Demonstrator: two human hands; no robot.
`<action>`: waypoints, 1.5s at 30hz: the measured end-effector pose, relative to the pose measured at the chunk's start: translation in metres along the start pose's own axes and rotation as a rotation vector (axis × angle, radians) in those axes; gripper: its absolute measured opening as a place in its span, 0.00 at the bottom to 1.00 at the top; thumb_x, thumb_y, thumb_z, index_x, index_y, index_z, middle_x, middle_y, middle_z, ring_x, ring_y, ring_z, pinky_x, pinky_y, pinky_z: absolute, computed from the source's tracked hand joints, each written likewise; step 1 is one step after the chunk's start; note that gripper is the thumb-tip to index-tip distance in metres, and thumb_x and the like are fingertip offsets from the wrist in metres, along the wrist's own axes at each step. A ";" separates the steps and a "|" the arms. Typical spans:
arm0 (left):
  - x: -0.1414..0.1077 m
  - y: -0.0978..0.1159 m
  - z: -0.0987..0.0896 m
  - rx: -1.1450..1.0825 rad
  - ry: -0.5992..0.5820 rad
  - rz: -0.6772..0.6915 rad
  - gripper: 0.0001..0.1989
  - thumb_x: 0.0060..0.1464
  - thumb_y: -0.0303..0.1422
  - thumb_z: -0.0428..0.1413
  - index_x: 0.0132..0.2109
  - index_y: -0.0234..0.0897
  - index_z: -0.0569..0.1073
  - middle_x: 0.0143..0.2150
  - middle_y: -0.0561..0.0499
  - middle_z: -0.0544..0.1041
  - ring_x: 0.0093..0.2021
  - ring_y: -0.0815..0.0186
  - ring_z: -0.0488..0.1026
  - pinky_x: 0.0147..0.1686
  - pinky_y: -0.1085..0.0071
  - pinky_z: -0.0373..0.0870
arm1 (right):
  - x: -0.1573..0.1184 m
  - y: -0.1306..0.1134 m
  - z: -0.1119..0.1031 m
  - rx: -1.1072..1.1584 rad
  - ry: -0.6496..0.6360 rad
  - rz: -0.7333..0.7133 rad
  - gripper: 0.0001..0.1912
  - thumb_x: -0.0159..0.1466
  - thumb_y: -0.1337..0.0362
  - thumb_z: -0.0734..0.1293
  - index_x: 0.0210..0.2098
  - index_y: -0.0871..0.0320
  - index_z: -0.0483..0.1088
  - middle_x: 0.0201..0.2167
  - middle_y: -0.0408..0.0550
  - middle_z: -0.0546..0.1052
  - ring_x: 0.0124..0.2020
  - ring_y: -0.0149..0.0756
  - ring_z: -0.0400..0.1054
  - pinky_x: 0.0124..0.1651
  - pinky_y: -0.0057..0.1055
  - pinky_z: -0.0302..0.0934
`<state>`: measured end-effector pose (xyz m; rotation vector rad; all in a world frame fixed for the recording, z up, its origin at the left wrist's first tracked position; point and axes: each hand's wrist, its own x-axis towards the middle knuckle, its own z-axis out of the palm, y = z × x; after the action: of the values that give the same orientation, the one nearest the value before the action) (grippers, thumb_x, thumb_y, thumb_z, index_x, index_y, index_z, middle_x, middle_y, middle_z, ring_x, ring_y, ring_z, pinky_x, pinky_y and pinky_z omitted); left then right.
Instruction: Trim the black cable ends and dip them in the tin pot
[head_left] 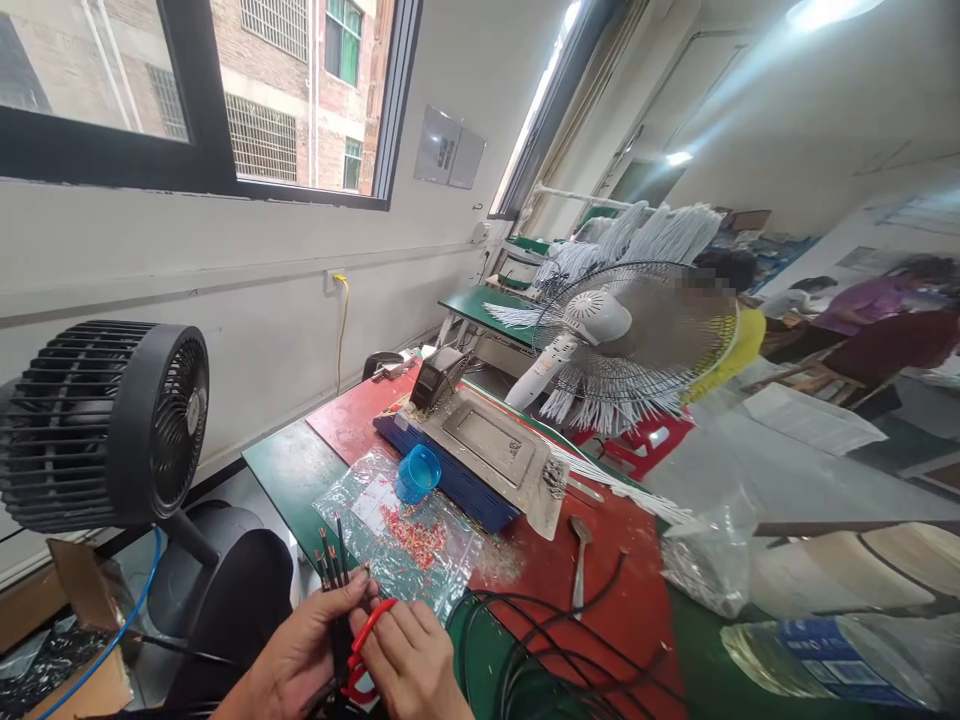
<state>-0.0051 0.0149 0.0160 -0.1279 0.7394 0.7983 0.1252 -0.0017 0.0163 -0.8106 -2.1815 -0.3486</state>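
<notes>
Near the bottom middle, my left hand (307, 635) is closed around a bunch of short black cables (334, 565), whose stripped ends show copper and point upward. Close beside it, my right hand (420, 650) is curled on a red-handled tool (369, 632) resembling scissors; its working end is hidden between the hands. Just beyond my fingers lies a clear plastic bag (349, 515) with many small red and yellow bits (414, 537) scattered over it. A blue cup (417, 473) sits on the bag's far side, against a dusty machine.
Behind the cup stands the flat blue-sided machine (457, 480). A spoon (580, 570) and looped black cable (517, 640) lie to the right. A black fan (161, 420) stands left, a white fan (592, 320) beyond the table. Plastic containers (832, 655) line the right; people sit farther back.
</notes>
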 end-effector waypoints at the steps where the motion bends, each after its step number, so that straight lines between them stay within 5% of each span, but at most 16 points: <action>1: 0.000 0.000 0.000 0.024 -0.001 0.020 0.03 0.51 0.24 0.57 0.30 0.27 0.75 0.26 0.45 0.76 0.24 0.68 0.72 0.26 0.75 0.69 | 0.000 0.001 0.000 0.001 -0.014 -0.014 0.18 0.67 0.73 0.52 0.32 0.65 0.71 0.20 0.46 0.71 0.22 0.32 0.63 0.24 0.32 0.47; 6: -0.002 0.017 -0.007 0.252 0.089 0.261 0.13 0.47 0.31 0.62 0.40 0.30 0.75 0.31 0.46 0.76 0.27 0.67 0.72 0.27 0.74 0.68 | -0.005 0.018 -0.006 0.016 0.073 0.065 0.10 0.64 0.71 0.59 0.36 0.65 0.72 0.19 0.46 0.71 0.21 0.32 0.62 0.24 0.31 0.49; 10: -0.001 0.041 -0.031 0.456 0.094 0.498 0.20 0.48 0.42 0.60 0.45 0.33 0.74 0.17 0.61 0.57 0.16 0.76 0.49 0.17 0.79 0.55 | -0.002 0.051 -0.012 0.072 0.294 0.538 0.07 0.62 0.68 0.63 0.37 0.61 0.73 0.24 0.47 0.74 0.24 0.31 0.65 0.26 0.26 0.57; 13: 0.002 0.053 -0.060 0.526 0.059 0.478 0.22 0.50 0.45 0.57 0.45 0.32 0.75 0.19 0.61 0.54 0.18 0.74 0.47 0.18 0.77 0.56 | 0.006 0.078 -0.012 0.164 0.344 0.987 0.11 0.59 0.59 0.65 0.34 0.60 0.74 0.25 0.46 0.76 0.24 0.32 0.68 0.27 0.25 0.61; 16: 0.006 0.056 -0.092 0.431 0.061 0.412 0.22 0.51 0.46 0.55 0.44 0.32 0.76 0.19 0.60 0.54 0.19 0.74 0.47 0.20 0.76 0.59 | 0.013 0.098 -0.005 0.197 0.341 1.167 0.18 0.57 0.52 0.65 0.31 0.62 0.75 0.23 0.46 0.75 0.24 0.33 0.67 0.28 0.26 0.61; 22: 0.012 0.061 -0.130 0.152 0.104 0.457 0.18 0.43 0.41 0.63 0.35 0.28 0.77 0.18 0.59 0.57 0.19 0.74 0.51 0.19 0.76 0.61 | 0.017 0.111 0.018 0.025 0.244 1.184 0.23 0.57 0.45 0.62 0.26 0.59 0.73 0.20 0.44 0.73 0.22 0.32 0.63 0.26 0.25 0.55; 31: 0.009 0.067 -0.119 0.118 0.164 0.390 0.16 0.35 0.36 0.68 0.33 0.31 0.77 0.24 0.53 0.68 0.24 0.68 0.62 0.30 0.66 0.74 | 0.019 0.114 0.024 -0.187 0.126 1.155 0.27 0.59 0.42 0.57 0.22 0.57 0.69 0.17 0.44 0.71 0.19 0.32 0.60 0.24 0.25 0.50; 45: 0.019 0.070 -0.139 0.117 0.171 0.349 0.15 0.40 0.35 0.65 0.36 0.30 0.77 0.27 0.51 0.71 0.30 0.64 0.68 0.38 0.62 0.75 | 0.024 0.116 0.010 0.036 0.060 1.106 0.21 0.61 0.50 0.59 0.33 0.58 0.75 0.27 0.49 0.77 0.28 0.37 0.70 0.30 0.27 0.57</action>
<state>-0.1221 0.0241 -0.0885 0.0406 0.9845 1.0817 0.1833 0.1017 0.0264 -1.7719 -1.3790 0.2278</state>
